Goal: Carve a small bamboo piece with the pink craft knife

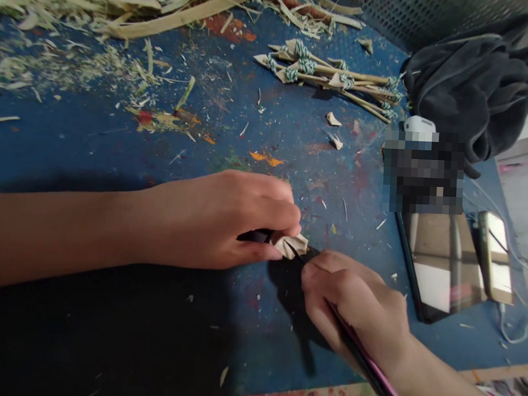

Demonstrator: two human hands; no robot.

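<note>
My left hand comes in from the left with its fingers closed on a small pale carved piece. Ridges fan across the side of the piece that shows; the rest is covered by my fingers. In my right hand, gripped like a pencil, is a slim tool with a dark, thin tip and a black and pink handle. That tip touches or nearly touches the ridged face of the piece; I cannot tell which. Both hands are low over the blue, paint-stained table.
Pale strips and shavings are heaped at the back left. Farther back lies a bundle of thin sticks bound with green-and-white cord. On the right are black cloth, a white case, a tablet and a phone with a cable.
</note>
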